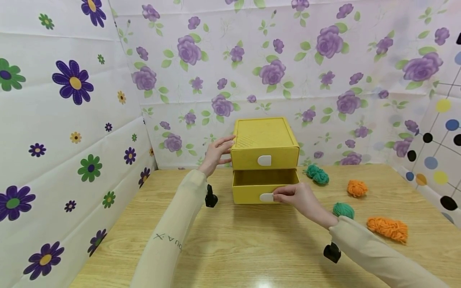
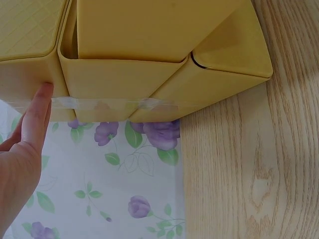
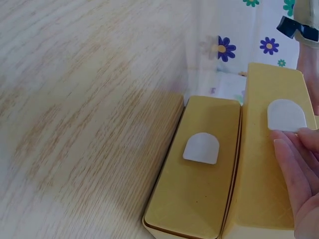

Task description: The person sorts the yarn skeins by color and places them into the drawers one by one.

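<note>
A yellow two-drawer box stands against the wall, its upper drawer closed. The lower drawer is pulled out partway, and the visible part of its inside looks bare. With thumb and fingertips, my right hand pinches the white handle of that lower drawer. My left hand rests against the box's left side near the top, fingers extended; the left wrist view shows a finger touching the side wall. A second white handle sits on the upper drawer.
Right of the box lie a teal yarn bundle, an orange yarn ball, a teal yarn ball and an orange yarn skein on the wooden table. Flower-printed sheets hang behind and at the left.
</note>
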Motion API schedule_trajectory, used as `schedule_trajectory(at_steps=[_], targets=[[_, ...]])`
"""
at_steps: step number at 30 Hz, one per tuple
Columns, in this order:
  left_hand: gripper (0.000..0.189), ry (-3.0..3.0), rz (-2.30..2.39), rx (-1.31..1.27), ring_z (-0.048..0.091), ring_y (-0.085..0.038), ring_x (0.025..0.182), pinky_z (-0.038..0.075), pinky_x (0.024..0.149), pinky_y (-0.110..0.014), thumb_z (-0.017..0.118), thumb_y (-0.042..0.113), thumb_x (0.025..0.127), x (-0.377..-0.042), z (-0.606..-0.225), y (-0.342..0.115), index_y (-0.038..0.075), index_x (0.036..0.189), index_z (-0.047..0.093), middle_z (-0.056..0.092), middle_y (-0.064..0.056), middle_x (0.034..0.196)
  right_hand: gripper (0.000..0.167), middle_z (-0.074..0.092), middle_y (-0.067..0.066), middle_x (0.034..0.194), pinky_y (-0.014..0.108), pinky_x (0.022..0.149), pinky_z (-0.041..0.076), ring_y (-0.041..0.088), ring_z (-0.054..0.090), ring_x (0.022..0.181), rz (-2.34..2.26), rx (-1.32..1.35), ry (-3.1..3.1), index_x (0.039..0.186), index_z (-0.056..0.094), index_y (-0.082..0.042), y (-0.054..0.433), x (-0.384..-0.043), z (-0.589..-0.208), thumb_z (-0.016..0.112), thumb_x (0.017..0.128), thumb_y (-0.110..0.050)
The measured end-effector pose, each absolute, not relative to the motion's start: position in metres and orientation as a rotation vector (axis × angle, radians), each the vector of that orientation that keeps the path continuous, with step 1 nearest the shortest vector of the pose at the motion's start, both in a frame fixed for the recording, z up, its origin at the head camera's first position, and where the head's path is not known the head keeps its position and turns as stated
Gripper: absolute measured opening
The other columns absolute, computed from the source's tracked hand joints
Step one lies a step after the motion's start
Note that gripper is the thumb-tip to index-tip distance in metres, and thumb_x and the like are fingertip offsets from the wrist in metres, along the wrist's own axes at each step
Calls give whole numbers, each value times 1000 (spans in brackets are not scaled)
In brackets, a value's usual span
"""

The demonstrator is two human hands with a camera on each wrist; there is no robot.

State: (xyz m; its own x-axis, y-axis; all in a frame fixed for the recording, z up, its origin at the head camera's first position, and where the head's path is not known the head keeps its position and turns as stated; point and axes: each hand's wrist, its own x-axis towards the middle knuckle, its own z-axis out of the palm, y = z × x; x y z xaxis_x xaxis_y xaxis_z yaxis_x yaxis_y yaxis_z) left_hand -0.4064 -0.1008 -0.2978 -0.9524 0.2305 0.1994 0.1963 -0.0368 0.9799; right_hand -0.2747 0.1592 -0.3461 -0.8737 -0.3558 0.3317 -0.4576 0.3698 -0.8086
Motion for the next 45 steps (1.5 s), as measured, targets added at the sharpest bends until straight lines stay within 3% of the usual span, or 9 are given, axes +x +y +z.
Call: schedule_trajectory(at_steps=[10, 22, 29, 39, 45], targets=[[37, 2168, 2183, 499, 52, -32, 101, 50, 73, -40, 58, 26, 90, -407, -297, -101, 17, 126, 56, 52, -3, 122, 14, 67, 6, 82, 32, 66, 52, 22, 64, 77, 1523, 776, -2489, 92, 71, -2, 167, -289, -367, 67, 83, -11], [35, 2171, 2188, 481, 55, -27, 97, 50, 74, -40, 58, 24, 91, -406, -298, -101, 17, 125, 57, 53, -3, 120, 11, 65, 17, 81, 39, 65, 51, 34, 62, 75, 1452, 792, -2499, 91, 68, 8, 155, -261, -339, 63, 82, 3], [36, 2171, 2178, 494, 55, -27, 98, 50, 74, -39, 58, 26, 90, -405, -298, -101, 17, 126, 57, 52, -2, 122, 14, 65, 17, 84, 32, 64, 52, 33, 62, 77, 1463, 804, -2474, 94, 67, 9, 158, -261, -339, 63, 83, 3], [38, 2175, 2170, 505, 54, -27, 99, 49, 75, -40, 60, 29, 89, -405, -299, -102, 18, 126, 57, 51, -1, 123, 17, 67, 11, 85, 36, 60, 52, 25, 64, 75, 1589, 800, -2365, 99, 68, -3, 188, -273, -348, 64, 85, -12], [38, 2174, 2170, 505, 53, -27, 99, 49, 75, -41, 59, 29, 89, -405, -298, -101, 18, 126, 56, 51, -2, 123, 20, 65, 18, 85, 40, 54, 52, 29, 64, 73, 1639, 757, -2322, 102, 65, 3, 199, -266, -333, 64, 85, -8]])
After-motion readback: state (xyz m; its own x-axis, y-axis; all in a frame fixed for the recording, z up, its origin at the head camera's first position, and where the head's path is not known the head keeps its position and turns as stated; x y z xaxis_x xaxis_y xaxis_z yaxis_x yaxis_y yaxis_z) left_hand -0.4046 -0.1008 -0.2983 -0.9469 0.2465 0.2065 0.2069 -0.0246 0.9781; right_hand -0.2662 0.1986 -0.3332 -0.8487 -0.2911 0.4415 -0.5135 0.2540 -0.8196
